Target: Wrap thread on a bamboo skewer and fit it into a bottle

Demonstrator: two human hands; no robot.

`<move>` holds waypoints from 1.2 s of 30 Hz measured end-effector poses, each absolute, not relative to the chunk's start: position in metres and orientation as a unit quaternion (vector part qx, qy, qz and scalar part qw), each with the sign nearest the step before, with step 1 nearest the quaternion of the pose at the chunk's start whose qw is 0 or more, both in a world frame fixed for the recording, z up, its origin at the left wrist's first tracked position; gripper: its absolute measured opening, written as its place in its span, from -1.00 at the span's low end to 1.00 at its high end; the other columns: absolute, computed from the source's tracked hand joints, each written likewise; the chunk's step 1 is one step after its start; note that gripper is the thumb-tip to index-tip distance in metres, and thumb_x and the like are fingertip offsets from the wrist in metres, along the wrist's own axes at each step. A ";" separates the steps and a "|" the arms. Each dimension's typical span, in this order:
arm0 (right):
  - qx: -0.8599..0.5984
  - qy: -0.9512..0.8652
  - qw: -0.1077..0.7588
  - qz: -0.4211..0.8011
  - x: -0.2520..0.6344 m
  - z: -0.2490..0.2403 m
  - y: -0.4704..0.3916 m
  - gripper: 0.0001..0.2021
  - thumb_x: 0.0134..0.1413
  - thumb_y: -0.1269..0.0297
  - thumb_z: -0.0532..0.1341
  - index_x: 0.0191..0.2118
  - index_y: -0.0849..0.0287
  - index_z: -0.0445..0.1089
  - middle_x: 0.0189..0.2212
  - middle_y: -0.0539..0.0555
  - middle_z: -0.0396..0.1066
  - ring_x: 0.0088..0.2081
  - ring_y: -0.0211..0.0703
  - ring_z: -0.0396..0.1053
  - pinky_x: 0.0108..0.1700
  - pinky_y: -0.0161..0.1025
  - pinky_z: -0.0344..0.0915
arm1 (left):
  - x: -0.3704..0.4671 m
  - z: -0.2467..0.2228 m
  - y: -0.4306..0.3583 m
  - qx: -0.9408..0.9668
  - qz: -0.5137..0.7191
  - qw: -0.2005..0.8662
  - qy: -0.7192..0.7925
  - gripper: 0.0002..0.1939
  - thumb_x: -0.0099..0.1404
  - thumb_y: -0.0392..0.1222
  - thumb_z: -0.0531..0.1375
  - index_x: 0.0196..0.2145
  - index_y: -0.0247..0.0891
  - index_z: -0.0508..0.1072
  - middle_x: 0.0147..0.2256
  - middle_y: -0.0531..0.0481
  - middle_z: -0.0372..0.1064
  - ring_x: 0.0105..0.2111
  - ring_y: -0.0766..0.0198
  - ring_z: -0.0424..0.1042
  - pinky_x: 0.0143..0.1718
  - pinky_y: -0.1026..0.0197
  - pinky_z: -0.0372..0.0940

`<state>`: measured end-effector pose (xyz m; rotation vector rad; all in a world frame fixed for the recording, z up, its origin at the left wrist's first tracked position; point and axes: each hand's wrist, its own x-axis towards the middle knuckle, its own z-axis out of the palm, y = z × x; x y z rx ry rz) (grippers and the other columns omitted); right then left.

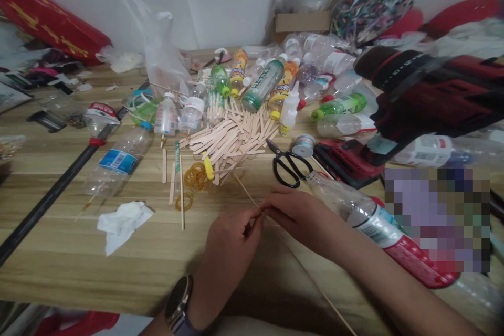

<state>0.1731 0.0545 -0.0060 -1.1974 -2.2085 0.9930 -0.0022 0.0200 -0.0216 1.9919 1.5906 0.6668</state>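
Observation:
Near the front edge of the wooden table, my left hand (235,244) and my right hand (293,215) meet with their fingertips pinched together. Both hold a long thin wooden stick (307,274), which runs from beyond my fingers down toward the lower right. My left wrist wears a dark watch. Just past my fingers lie black-handled scissors (289,161), partly open. A large pile of flat wooden sticks (228,136) spreads behind them, with yellow rubber bands (197,177) and a yellow object (208,165) at its near side.
Many plastic bottles (264,84) crowd the table's back. A red and black power drill (417,94) stands at right, beside a large red-labelled bottle (397,236). To the left are a crumpled tissue (124,223), a blue-labelled bottle (118,160) and a long black rod (51,197).

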 end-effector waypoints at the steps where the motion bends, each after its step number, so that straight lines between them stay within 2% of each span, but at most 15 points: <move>1: -0.431 -0.808 0.208 0.343 0.173 -0.006 0.054 -0.80 0.18 0.53 0.12 -0.37 0.19 0.47 -0.40 0.06 0.35 -0.35 -0.17 0.35 -0.30 -0.27 0.15 | -0.002 -0.022 0.020 0.737 0.245 0.243 0.581 -0.81 0.28 -0.31 0.16 -0.32 -0.22 0.60 -0.42 -0.02 0.58 -0.46 0.22 0.46 -0.41 0.23 0.21; 7: -0.434 -0.843 0.164 0.273 0.173 -0.007 0.050 -0.79 0.17 0.59 0.12 -0.31 0.20 0.45 -0.36 0.06 0.35 -0.33 -0.15 0.39 -0.31 -0.28 0.20 | -0.003 -0.025 0.018 0.764 0.241 0.185 0.570 -0.84 0.28 -0.31 0.17 -0.35 -0.26 0.58 -0.44 -0.04 0.57 -0.47 0.18 0.48 -0.43 0.21 0.22; 14: -0.424 -0.862 0.151 0.231 0.173 -0.018 0.051 -0.77 0.13 0.65 0.13 -0.28 0.21 0.44 -0.35 0.06 0.34 -0.33 -0.17 0.39 -0.32 -0.30 0.21 | -0.003 -0.025 0.019 0.740 0.225 0.225 0.593 -0.83 0.30 -0.29 0.16 -0.30 -0.22 0.58 -0.39 -0.05 0.59 -0.43 0.14 0.51 -0.39 0.18 0.26; 25: -0.387 -0.883 0.205 0.172 0.174 -0.034 0.045 -0.84 0.20 0.60 0.13 -0.31 0.22 0.35 -0.36 0.04 0.26 -0.35 -0.17 0.28 -0.32 -0.27 0.20 | -0.001 -0.029 0.017 0.778 0.256 0.152 0.553 -0.84 0.24 -0.37 0.13 -0.37 -0.26 0.52 -0.50 -0.04 0.52 -0.54 0.19 0.43 -0.49 0.21 0.15; 31: -0.389 -0.881 0.221 0.154 0.176 -0.032 0.045 -0.86 0.25 0.55 0.11 -0.32 0.22 0.31 -0.36 0.05 0.24 -0.35 -0.19 0.27 -0.30 -0.28 0.23 | 0.000 -0.018 0.028 0.807 0.235 0.149 0.522 -0.83 0.21 -0.41 0.10 -0.46 -0.25 0.43 -0.50 -0.01 0.46 -0.50 0.23 0.39 -0.45 0.21 0.12; 36: -0.399 -0.886 0.196 0.130 0.182 -0.040 0.045 -0.81 0.27 0.57 0.06 -0.32 0.20 0.31 -0.36 0.07 0.26 -0.35 -0.13 0.24 -0.31 -0.21 0.15 | -0.001 -0.015 0.036 0.835 0.196 0.148 0.493 -0.82 0.23 -0.40 0.05 -0.47 -0.25 0.39 -0.47 -0.03 0.41 -0.44 0.20 0.38 -0.42 0.18 0.12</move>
